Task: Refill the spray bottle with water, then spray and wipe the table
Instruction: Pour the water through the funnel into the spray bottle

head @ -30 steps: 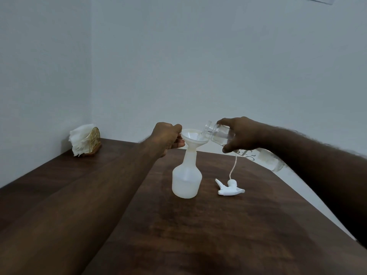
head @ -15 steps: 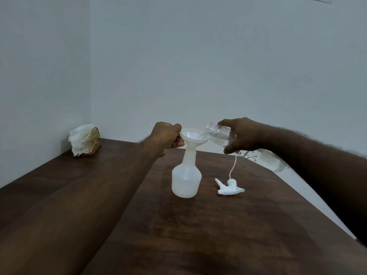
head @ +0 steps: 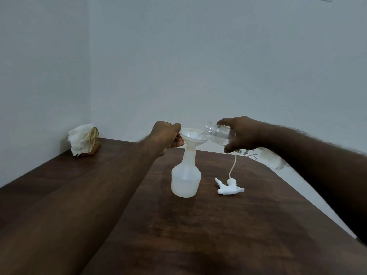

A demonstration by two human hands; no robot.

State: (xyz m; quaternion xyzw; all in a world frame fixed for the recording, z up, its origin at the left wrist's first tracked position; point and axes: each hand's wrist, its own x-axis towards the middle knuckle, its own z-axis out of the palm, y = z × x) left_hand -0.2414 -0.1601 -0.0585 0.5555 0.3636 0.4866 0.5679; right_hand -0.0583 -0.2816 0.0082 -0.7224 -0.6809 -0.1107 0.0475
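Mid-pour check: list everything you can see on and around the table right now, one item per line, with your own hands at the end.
Spray bottle: 1, translucent white, upright mid-table, head off.
Funnel: 1, white, seated in the spray bottle's neck.
Water bottle: 1, clear, tilted with its mouth over the funnel.
Spray head: 1, white with dip tube, lying right of the spray bottle.
Napkin holder: 1, gold wire, white napkins, far-left corner.
Table: 1, dark wood.
Left hand: steadying the funnel rim.
Right hand: gripping the water bottle.
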